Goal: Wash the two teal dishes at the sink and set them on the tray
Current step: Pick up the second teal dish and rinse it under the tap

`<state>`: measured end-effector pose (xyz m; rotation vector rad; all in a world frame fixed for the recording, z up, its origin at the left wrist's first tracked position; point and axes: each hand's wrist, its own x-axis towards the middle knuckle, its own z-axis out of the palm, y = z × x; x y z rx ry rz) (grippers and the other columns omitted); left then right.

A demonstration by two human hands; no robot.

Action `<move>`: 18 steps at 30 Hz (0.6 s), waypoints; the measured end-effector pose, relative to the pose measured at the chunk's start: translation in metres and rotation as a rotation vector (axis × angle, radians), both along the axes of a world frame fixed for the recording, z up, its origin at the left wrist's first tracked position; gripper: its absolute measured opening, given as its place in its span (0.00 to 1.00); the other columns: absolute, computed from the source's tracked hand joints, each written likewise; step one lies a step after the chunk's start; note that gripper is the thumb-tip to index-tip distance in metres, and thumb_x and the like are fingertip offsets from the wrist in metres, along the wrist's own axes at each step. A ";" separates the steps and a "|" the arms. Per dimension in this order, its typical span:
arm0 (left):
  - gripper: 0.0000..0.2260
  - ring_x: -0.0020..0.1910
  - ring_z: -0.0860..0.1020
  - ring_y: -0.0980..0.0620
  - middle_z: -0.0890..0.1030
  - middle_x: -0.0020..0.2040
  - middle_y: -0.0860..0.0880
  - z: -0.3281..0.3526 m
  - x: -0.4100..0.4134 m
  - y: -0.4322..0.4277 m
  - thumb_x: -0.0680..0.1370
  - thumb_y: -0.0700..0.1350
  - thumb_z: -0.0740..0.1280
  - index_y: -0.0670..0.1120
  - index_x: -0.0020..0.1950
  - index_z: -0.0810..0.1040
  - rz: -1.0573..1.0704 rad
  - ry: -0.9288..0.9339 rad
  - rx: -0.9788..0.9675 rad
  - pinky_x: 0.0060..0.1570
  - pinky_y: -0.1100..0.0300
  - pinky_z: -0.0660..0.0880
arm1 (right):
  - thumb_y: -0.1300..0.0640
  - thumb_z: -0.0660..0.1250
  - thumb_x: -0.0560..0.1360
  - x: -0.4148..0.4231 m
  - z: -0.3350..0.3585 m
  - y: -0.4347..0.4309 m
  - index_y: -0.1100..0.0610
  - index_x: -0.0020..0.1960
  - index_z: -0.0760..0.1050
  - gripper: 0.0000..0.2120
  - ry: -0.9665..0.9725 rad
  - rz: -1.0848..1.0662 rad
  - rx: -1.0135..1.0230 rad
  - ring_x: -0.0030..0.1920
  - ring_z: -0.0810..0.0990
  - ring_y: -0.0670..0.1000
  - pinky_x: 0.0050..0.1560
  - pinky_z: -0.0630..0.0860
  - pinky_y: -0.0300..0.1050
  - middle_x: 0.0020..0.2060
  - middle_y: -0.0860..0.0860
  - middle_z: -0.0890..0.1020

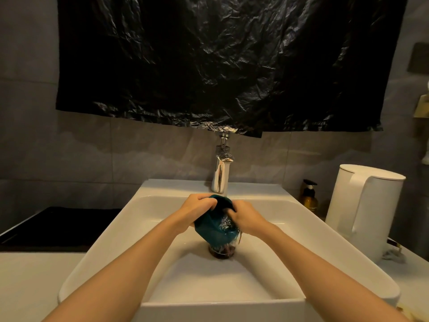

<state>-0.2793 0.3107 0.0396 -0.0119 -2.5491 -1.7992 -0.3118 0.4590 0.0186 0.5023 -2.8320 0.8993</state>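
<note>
Teal dish (212, 226) hangs tilted over the drain (222, 251) of the white sink (111, 256), under the chrome faucet (220, 175), with water splashing in its hollow. Left hand (197, 206) clamps its far rim while the right hand (243, 217) presses fingers into the bowl, seemingly rubbing. Wet glaze could slip from that one-sided grip and knock the basin; no tray or second dish is visible.

A deep teal, matte, rounded dish (214, 228) is held tilted over the middle of the white rectangular ceramic sink (116, 240), above the dark drain, its open side turned up and to the right, with water splashing inside it and running off its lower edge; only one dish is visible
</note>
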 end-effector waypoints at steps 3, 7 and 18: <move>0.06 0.37 0.73 0.50 0.75 0.37 0.47 -0.001 -0.001 -0.004 0.73 0.39 0.61 0.48 0.39 0.75 0.021 -0.009 -0.005 0.38 0.61 0.70 | 0.68 0.58 0.76 0.000 -0.002 -0.002 0.59 0.65 0.69 0.18 -0.109 0.073 -0.037 0.56 0.77 0.56 0.52 0.75 0.46 0.57 0.58 0.78; 0.06 0.39 0.75 0.50 0.77 0.38 0.47 -0.001 -0.002 -0.002 0.73 0.39 0.61 0.48 0.39 0.75 0.019 -0.035 0.002 0.37 0.61 0.73 | 0.58 0.59 0.80 0.001 -0.002 -0.003 0.59 0.55 0.76 0.10 -0.047 -0.039 -0.103 0.39 0.80 0.50 0.30 0.73 0.35 0.47 0.57 0.82; 0.12 0.46 0.76 0.46 0.77 0.48 0.42 -0.001 -0.014 -0.001 0.76 0.37 0.59 0.47 0.57 0.72 0.094 -0.073 0.454 0.41 0.53 0.78 | 0.58 0.55 0.81 0.017 0.018 -0.007 0.56 0.60 0.69 0.10 -0.640 0.055 -0.759 0.52 0.81 0.60 0.44 0.83 0.54 0.55 0.59 0.78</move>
